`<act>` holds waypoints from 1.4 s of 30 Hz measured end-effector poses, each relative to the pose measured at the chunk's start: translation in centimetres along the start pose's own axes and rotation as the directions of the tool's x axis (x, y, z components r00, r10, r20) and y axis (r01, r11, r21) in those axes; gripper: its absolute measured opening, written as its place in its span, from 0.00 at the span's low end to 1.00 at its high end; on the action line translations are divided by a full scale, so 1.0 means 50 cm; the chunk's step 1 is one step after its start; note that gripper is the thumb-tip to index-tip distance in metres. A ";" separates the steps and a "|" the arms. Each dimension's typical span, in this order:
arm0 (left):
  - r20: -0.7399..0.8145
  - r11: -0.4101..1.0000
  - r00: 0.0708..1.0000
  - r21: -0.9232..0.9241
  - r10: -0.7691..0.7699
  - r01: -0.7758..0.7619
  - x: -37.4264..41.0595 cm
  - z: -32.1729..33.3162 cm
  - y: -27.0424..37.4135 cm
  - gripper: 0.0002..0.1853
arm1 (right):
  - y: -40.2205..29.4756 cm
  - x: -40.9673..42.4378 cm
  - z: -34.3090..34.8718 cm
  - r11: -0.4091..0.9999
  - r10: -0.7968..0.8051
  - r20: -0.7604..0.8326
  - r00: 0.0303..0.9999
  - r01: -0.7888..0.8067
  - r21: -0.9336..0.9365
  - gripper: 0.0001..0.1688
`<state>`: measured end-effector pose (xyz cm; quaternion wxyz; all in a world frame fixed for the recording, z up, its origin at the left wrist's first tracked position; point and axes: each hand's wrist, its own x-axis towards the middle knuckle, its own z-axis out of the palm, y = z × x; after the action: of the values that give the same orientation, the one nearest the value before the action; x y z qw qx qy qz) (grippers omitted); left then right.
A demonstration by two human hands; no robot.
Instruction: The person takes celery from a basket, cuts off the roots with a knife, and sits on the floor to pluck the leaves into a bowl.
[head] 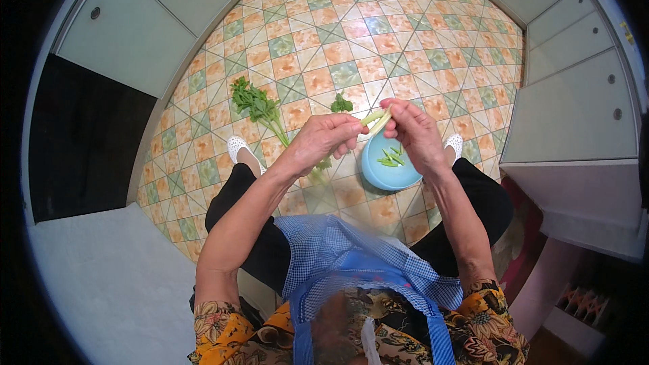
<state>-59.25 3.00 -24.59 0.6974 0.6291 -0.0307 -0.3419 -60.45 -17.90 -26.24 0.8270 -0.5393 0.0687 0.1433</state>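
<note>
Between my two hands is a pale green celery stalk (372,117), bent or split near my right fingertips. My left hand (327,137) pinches one end of it. The other part is held between the thumb and fingers of my right hand (415,129). Below my right hand a light blue plastic bowl (377,175) stands on the floor, partly covered by that hand. Several short green stalk pieces (389,158) lie inside it. Beyond my left hand, a bunch of leafy celery (256,101) rests on the tiles, its lower stems hidden behind my wrist.
A loose celery leaf (341,103) lies on the patterned tile floor (350,50). More greens (319,170) show blurred under my left forearm. Pale cabinets (132,10) line the left, and others (573,106) the right. My white shoes (238,148) flank the work area.
</note>
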 end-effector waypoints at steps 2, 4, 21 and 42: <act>0.009 0.999 1.000 0.035 0.001 -0.001 0.001 0.001 -0.001 0.15 | -0.010 0.006 -0.023 0.994 -0.102 -0.073 0.992 0.100 -0.037 0.15; 0.011 0.998 1.000 0.066 0.020 -0.021 0.002 -0.003 -0.008 0.15 | -0.016 0.014 -0.062 0.984 -0.177 -0.118 0.977 0.177 -0.008 0.16; -0.060 0.991 0.992 0.074 0.115 -0.110 -0.001 0.006 -0.004 0.21 | 0.006 -0.011 0.070 0.892 -0.237 0.062 0.969 0.243 -0.382 0.08; -0.209 0.886 0.887 0.321 0.412 -0.336 -0.017 -0.016 0.021 0.09 | 0.018 0.002 0.092 0.191 -0.635 0.343 0.692 0.571 -0.799 0.12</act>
<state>-59.06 4.10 -23.50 0.6534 0.7428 -0.1039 -0.1026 -60.79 -13.34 -25.15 0.4207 -0.8622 -0.2035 -0.1955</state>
